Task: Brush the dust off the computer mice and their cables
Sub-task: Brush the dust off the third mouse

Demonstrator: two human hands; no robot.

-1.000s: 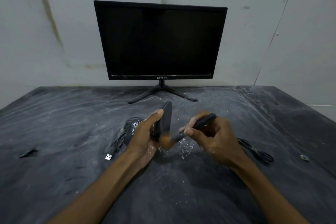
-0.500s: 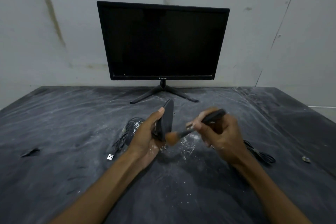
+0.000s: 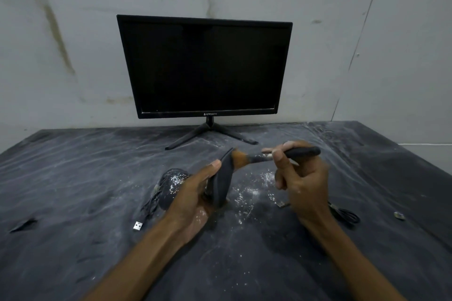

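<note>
My left hand grips a black computer mouse and holds it on edge above the table. My right hand pinches the dark handle of a small brush; its brown bristles touch the upper end of the held mouse. A second black mouse, speckled with white dust, lies on the table just left of my left hand. Its cable runs forward to a USB plug. A coiled black cable lies behind my right wrist.
A black monitor on a splayed stand stands at the back against the wall. The dark table cover is streaked with white dust, thickest between my hands. A small metal piece lies at the right, a tear at the left.
My right hand has risen and swept the brush from the lower part of the held mouse up to its top end. My left hand has kept the mouse in place.
</note>
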